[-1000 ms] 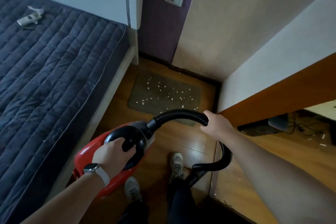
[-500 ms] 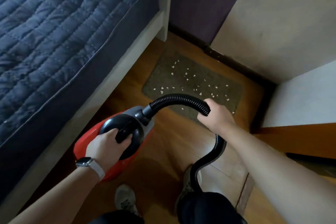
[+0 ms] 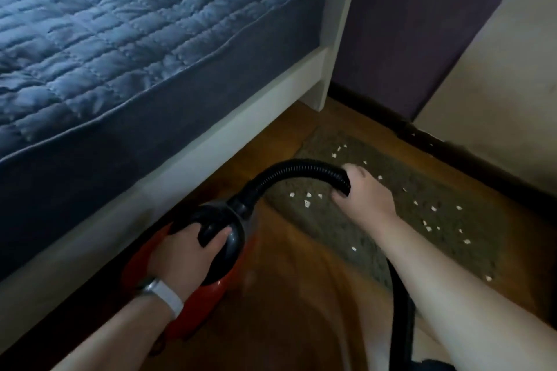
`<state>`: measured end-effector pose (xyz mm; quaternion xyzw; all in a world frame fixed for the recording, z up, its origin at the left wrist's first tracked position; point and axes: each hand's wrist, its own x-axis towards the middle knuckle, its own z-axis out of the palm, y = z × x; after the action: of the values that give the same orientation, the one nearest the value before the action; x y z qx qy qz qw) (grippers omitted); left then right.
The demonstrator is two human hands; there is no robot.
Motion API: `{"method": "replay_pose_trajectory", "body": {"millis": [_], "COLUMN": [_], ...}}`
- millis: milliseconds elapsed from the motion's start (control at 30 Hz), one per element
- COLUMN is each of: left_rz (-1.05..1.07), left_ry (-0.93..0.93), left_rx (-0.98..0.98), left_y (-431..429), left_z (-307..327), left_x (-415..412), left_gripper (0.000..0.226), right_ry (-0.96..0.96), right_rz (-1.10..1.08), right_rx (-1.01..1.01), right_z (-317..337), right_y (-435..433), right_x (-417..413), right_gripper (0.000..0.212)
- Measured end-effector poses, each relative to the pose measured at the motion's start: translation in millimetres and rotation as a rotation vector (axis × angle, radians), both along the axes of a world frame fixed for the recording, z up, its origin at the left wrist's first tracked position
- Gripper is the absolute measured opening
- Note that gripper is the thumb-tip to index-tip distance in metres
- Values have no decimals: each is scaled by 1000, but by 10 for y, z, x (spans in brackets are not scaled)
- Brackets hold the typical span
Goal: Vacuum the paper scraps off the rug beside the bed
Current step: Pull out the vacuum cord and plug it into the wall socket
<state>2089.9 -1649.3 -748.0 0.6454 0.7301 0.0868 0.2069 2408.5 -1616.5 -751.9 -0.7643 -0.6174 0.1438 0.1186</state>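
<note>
Scraps [image 3: 307,203] lie scattered over the rug [image 3: 470,229], which sits on the floor beside the bed [image 3: 126,48]. Left hand [image 3: 184,253] grips the vacuum [image 3: 211,286] handle, near the bed. Right hand [image 3: 366,196] grasps the hose [image 3: 289,170] above the rug.
</note>
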Motion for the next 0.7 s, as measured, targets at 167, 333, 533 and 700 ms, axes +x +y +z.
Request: {"method": "replay_pose_trajectory", "body": {"millis": [167,333,533,700], "left_rz": [6,30,-21,-28], "left_ry": [-3,-29,-15,-36], "left_rx": [-18,-23,-66,-81], "left_y": [193,229,336,356], "left_z": [-183,-312,-563,-642], "left_x": [-69,-48,46,107], "left_gripper": [47,51,52,50], "right_ry": [-50,-17,-54,-21], "right_rz": [-57,-88,26,226], "right_rx": [-26,-21,103,62], "right_z": [-257,-388,-352,-262], "right_y": [64,-47,30,9], "right_x": [30,96,41,-269], "right_gripper": [42,49,54,53]}}
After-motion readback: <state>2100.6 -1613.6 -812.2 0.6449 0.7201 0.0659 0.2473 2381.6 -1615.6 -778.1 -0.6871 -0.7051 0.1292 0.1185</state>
